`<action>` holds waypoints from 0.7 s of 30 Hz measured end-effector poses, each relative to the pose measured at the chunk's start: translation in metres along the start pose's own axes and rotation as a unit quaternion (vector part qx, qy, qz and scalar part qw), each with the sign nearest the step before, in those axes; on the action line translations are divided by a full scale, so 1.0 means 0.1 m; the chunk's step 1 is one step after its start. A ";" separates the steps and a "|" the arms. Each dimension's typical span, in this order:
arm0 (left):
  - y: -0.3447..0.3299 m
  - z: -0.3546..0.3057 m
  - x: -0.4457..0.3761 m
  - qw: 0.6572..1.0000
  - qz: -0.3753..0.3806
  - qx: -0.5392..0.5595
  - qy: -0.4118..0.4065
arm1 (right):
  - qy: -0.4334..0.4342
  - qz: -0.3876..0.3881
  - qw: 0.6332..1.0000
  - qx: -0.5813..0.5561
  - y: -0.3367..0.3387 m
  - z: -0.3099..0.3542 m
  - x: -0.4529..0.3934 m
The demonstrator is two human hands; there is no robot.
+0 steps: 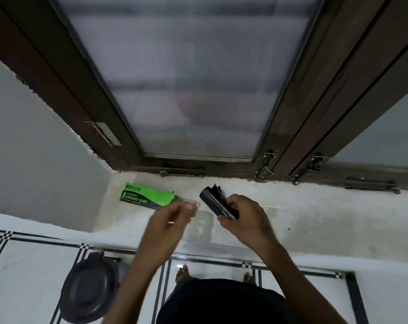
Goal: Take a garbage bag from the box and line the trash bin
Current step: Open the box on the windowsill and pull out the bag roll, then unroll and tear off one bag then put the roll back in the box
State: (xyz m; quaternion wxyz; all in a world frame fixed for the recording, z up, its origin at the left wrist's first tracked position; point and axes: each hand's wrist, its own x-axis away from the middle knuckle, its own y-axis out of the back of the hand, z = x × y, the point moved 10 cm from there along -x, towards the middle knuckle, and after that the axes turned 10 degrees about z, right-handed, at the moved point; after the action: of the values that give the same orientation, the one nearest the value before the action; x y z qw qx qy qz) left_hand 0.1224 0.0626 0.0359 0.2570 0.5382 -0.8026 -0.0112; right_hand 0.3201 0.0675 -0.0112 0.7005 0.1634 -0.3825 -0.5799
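Frosted mesh-screen window (189, 73) fills 12 o'clock, dark brown frame (58, 73) around it. Steel hinge (103, 133) at 9 o'clock on frame; latches (266, 163) at 3 o'clock along bottom rail. Pale stone sill (315, 213) below. Grey wall (34, 148) at 9 o'clock. White floor tiles (30, 265), black border lines, at 6 o'clock. Light dim.

Box (145, 197) lies on sill (291, 213), left of bag roll (213, 201); bin (91, 287) below.
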 end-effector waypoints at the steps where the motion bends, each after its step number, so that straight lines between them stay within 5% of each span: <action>1: -0.23 0.08 -0.02 0.997 0.035 0.056 0.031 | 0.000 -0.009 0.999 -0.042 0.04 -0.01 0.03; 6: -1.04 0.14 -0.23 0.904 0.130 0.384 0.135 | 0.015 -0.044 0.991 -0.123 0.28 0.04 0.24; 10: -1.26 0.05 -0.35 0.853 0.162 0.462 0.182 | 0.050 -0.045 0.970 -0.234 0.40 -0.02 0.30; 15: -1.30 0.03 -0.42 0.853 0.163 0.458 0.189 | 0.053 -0.099 0.930 -0.349 0.70 -0.27 0.49; 21: -1.30 0.15 -0.50 0.870 0.140 0.424 0.211 | -0.030 -0.195 0.914 -0.353 1.11 -1.08 0.81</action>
State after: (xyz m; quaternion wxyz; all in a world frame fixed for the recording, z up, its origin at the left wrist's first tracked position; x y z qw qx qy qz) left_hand 0.2417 0.0476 -0.0356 0.1665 0.4674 -0.7237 0.4797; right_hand 0.4773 -0.0009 0.0206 0.5736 -0.0412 -0.1342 -0.8070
